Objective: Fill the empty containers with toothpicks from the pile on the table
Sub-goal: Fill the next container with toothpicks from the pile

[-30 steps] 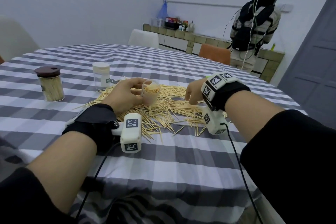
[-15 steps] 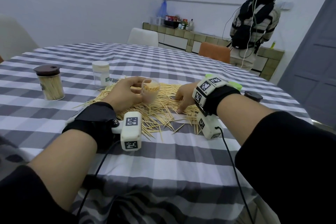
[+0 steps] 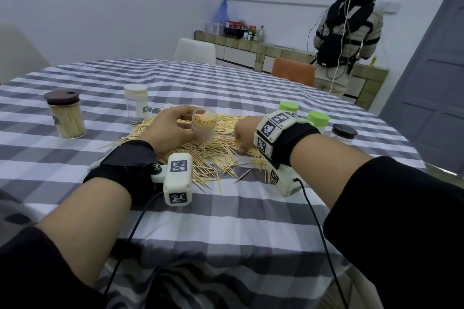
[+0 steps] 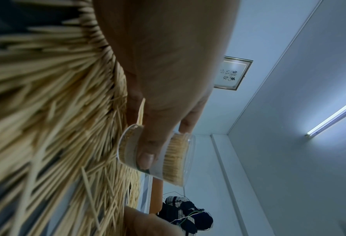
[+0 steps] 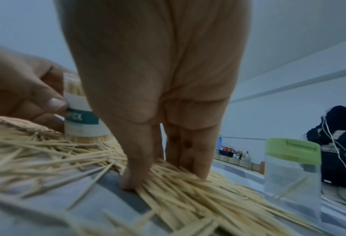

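Item: toothpick pile (image 3: 221,150), centre of the head view, spread over the checked bench (image 3: 226,213). Thin wooden sticks, very light, stiff but easily snapped, pointed at the ends; likely to roll and scatter if swept carelessly. Best taken as a small aligned bundle, pinched across the middle of the sticks rather than at the tips.

Item: open clear container (image 3: 204,126), centre of the head view, standing on the pile, already well filled with upright toothpicks. Light plastic, probably slick; it would tip easily if left unsupported.

Left hand (image 3: 173,130): curled round the side of the container, thumb and fingers gripping its wall, steadying it upright.

Right hand (image 3: 244,134): just right of the container, palm down on the pile. In the right wrist view the thumb and fingers (image 5: 190,153) press together into the sticks, closing on a bunch that lies directly beneath the fingertips.

Other stock: brown-lidded jar (image 3: 65,114), full, at left; white-lidded jar (image 3: 136,103) behind the pile; two green-lidded containers (image 3: 318,119) at right, the nearer one holding only a stray stick or two.
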